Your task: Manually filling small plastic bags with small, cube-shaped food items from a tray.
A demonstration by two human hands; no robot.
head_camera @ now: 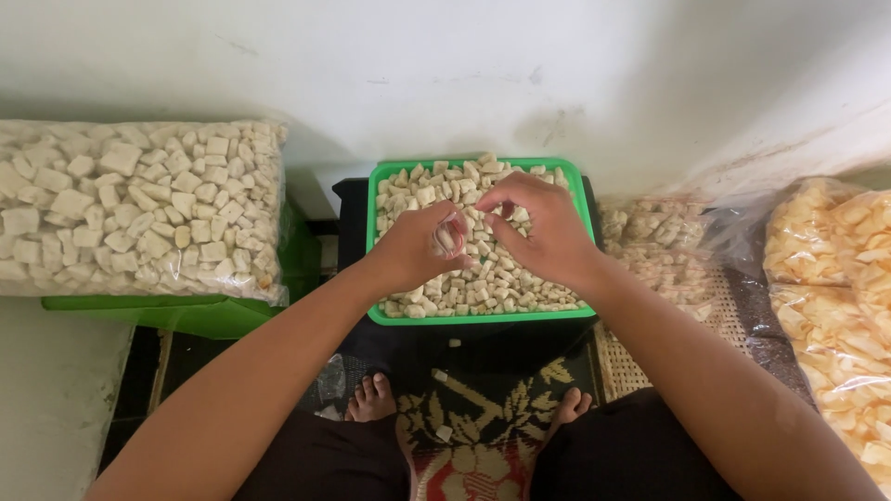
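A green tray [373, 243] heaped with small pale cracker pieces [501, 283] sits in front of me. My left hand [418, 246] hovers over the tray, curled around a small clear plastic bag with a few pieces in it. My right hand [543, 227] is just to its right, fingertips pinched together above the bag's mouth; whether it pinches a piece or the bag's edge I cannot tell.
A large clear bag of the same pale pieces [139, 209] lies on a green stool [200, 314] at left. Clear bags of smaller pieces [654, 243] and orange-yellow crackers [835, 288] lie at right. My bare feet [373, 397] rest on a patterned mat [473, 436]. A white wall stands behind.
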